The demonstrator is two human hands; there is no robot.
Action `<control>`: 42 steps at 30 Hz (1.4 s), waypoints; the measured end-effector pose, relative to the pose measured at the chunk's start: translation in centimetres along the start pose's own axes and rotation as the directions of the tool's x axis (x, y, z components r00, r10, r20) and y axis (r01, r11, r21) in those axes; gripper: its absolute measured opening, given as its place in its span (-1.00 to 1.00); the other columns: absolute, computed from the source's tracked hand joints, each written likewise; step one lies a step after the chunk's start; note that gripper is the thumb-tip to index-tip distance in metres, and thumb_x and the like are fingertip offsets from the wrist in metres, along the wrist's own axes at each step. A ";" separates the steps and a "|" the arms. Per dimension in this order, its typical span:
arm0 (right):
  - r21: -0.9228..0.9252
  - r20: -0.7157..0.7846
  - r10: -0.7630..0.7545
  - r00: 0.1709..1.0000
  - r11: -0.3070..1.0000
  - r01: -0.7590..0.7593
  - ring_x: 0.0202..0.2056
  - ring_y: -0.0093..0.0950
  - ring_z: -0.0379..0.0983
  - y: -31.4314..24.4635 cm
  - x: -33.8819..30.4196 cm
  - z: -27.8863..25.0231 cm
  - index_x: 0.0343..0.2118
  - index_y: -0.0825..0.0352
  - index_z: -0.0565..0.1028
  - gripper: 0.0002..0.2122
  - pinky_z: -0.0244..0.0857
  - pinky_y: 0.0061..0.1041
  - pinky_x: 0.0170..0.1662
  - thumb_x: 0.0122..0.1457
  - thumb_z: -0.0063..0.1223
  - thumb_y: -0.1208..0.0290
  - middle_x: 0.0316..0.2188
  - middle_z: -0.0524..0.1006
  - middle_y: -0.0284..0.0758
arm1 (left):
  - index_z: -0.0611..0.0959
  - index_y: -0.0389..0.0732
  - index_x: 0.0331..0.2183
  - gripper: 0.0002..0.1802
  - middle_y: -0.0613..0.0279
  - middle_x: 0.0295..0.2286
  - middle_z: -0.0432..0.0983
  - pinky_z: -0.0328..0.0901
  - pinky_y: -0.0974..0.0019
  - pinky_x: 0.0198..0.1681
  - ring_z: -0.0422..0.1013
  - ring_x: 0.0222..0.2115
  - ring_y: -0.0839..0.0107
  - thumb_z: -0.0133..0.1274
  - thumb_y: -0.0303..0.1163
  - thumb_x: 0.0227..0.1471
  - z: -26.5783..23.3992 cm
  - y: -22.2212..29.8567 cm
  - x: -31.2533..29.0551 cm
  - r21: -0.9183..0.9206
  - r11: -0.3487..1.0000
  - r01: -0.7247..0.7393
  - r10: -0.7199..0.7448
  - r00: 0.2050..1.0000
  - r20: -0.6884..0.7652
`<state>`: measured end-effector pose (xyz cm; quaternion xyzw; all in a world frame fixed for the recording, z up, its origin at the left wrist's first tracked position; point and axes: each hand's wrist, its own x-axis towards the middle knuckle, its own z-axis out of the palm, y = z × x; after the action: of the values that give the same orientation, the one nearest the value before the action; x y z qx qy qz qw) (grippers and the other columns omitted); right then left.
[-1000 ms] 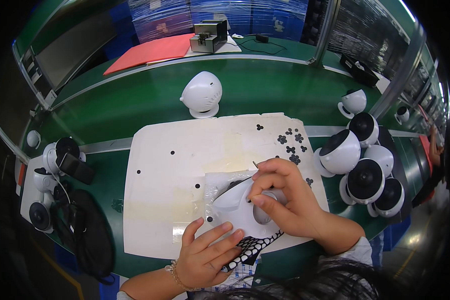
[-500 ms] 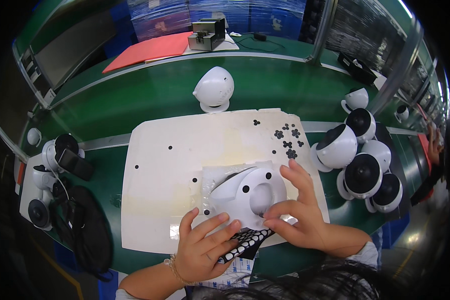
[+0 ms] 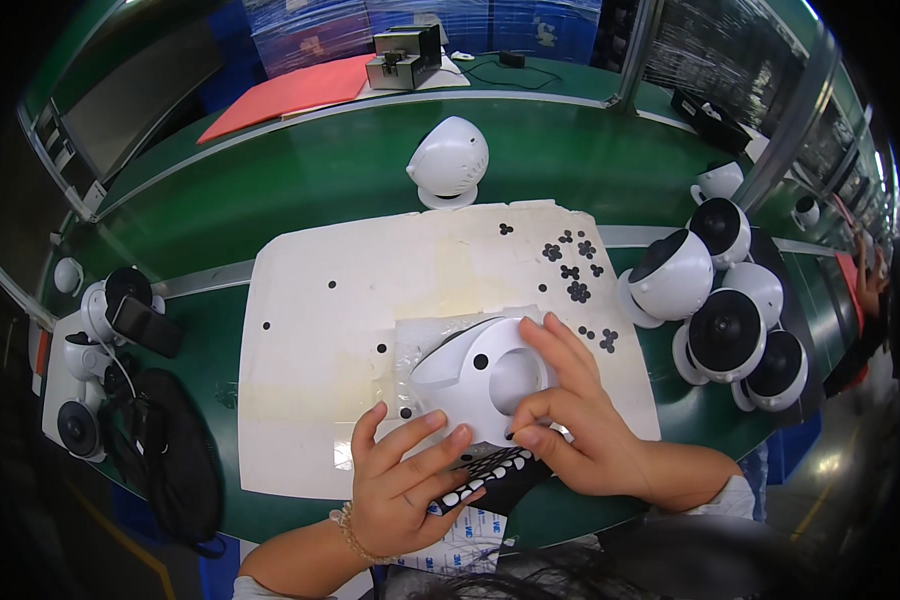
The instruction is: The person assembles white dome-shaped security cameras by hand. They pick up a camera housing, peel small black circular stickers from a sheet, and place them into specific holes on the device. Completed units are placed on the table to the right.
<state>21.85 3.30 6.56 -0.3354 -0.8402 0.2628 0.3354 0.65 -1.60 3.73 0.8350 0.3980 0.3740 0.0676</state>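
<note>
Right hand (image 3: 592,440) is apparently pinching a small black dot (image 3: 511,435) at the lower rim of the white housing (image 3: 455,398).
Sound handling is calling for a square, even press with the white housing braced. Right thumb and index finger are meeting, other fingers extending toward its upper right; left hand (image 3: 398,495) is gripping a perforated black sheet (image 3: 485,474), fingers spreading beside its lower-left edge. White housing is lying over a translucent pad (image 3: 408,342) atop the cream board (image 3: 300,400).

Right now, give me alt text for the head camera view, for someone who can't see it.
A person's right hand pinches at the edge of a white rounded device, while the left hand spreads over a black sheet with white spots. The pale board beneath the device bears black dots; more white devices cluster at right.
</note>
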 end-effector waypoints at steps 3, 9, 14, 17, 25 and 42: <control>-0.203 -0.079 -0.110 0.991 0.975 0.092 0.14 -0.13 -0.13 0.1 -0.6 0.2 -0.44 0.15 0.47 -0.90 -0.29 -0.19 0.09 -0.06 0.07 0.34 0.08 0.11 -0.14 | 0.61 -0.10 -0.60 -0.84 0.30 -0.15 0.39 -0.15 -0.05 0.05 0.18 -0.04 0.28 0.22 -0.36 -0.43 0.0 0.1 -0.1 0.014 1.000 -0.011 0.011 1.000 0.009; -0.612 -0.167 -0.353 0.921 0.769 0.184 0.08 -0.29 0.03 0.5 -2.4 0.6 -0.38 0.06 0.51 -0.78 -0.24 -0.26 0.05 -0.15 0.13 0.18 0.02 0.25 -0.36 | 0.62 -0.09 -0.60 -0.84 0.32 -0.13 0.38 -0.17 -0.06 0.06 0.18 -0.03 0.27 0.22 -0.33 -0.42 0.2 0.2 -0.2 0.036 0.999 0.007 -0.008 1.000 0.015; -0.286 -0.227 -0.277 0.934 0.935 0.208 0.05 -0.36 0.07 -1.0 -1.7 0.6 -0.38 0.07 0.51 -0.76 -0.19 -0.29 0.02 -0.18 0.17 0.18 -0.04 0.32 -0.45 | 0.59 -0.11 -0.66 -0.83 0.36 -0.17 0.42 -0.14 -0.01 0.02 0.26 -0.09 0.33 0.20 -0.25 -0.35 0.0 0.8 0.1 0.023 0.999 0.047 -0.047 0.999 -0.016; -0.240 -0.154 -0.329 0.932 0.927 0.288 0.03 -0.39 0.09 -1.1 -1.5 1.2 -0.43 0.08 0.50 -0.78 -0.17 -0.34 0.01 -0.22 0.21 0.24 -0.06 0.34 -0.45 | 0.60 -0.12 -0.65 -0.81 0.38 -0.16 0.41 -0.14 -0.01 0.02 0.25 -0.09 0.33 0.20 -0.23 -0.35 0.0 0.7 0.2 0.019 0.999 0.030 -0.029 0.999 -0.015; -0.157 -0.235 -0.269 0.934 0.959 0.237 0.08 -0.23 0.03 0.2 -2.4 0.1 -0.48 0.18 0.48 -0.89 -0.17 -0.25 0.07 -0.14 0.13 0.40 -0.02 0.29 -0.27 | 0.60 -0.11 -0.69 -0.80 0.39 -0.17 0.42 -0.14 -0.03 0.01 0.26 -0.09 0.34 0.22 -0.21 -0.38 -0.1 0.6 0.1 0.086 0.996 0.015 -0.016 1.000 0.008; 0.074 -0.197 0.061 0.979 0.996 -0.047 0.09 -0.17 -0.03 3.2 -2.3 -0.3 -0.41 0.25 0.48 -0.90 -0.18 -0.23 0.10 0.00 0.04 0.40 0.03 0.19 -0.19 | 0.60 -0.09 -0.66 -0.82 0.39 -0.15 0.40 -0.12 -0.01 0.00 0.25 -0.08 0.36 0.22 -0.22 -0.37 -0.1 0.5 0.0 0.095 0.995 0.014 -0.018 0.999 0.037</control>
<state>24.52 3.68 3.75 -0.3708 -0.7835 0.2659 0.4218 0.88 -1.92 4.05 0.8409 0.4208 0.3381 0.0383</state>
